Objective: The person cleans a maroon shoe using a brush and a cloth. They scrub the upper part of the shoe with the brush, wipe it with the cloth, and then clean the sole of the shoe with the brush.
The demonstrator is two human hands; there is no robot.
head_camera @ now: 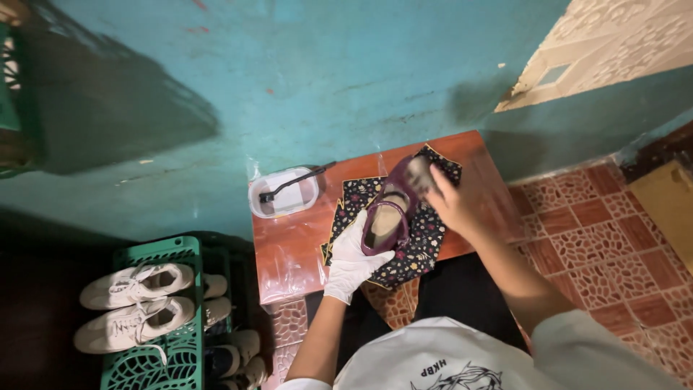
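Observation:
A maroon strap shoe [390,209] lies on a dark floral cloth [426,242] spread over a small reddish table [289,245]. My left hand [354,256], in a white glove, grips the heel end of the shoe. My right hand [446,198], bare, holds a small brush [419,173] whose bristles blur against the toe of the shoe.
A white rectangular tub [285,195] with a dark brush handle across it sits at the table's back left corner. Left of the table, a green plastic crate [155,361] holds white sneakers [137,303]. A teal wall rises behind; patterned floor tiles [606,231] lie to the right.

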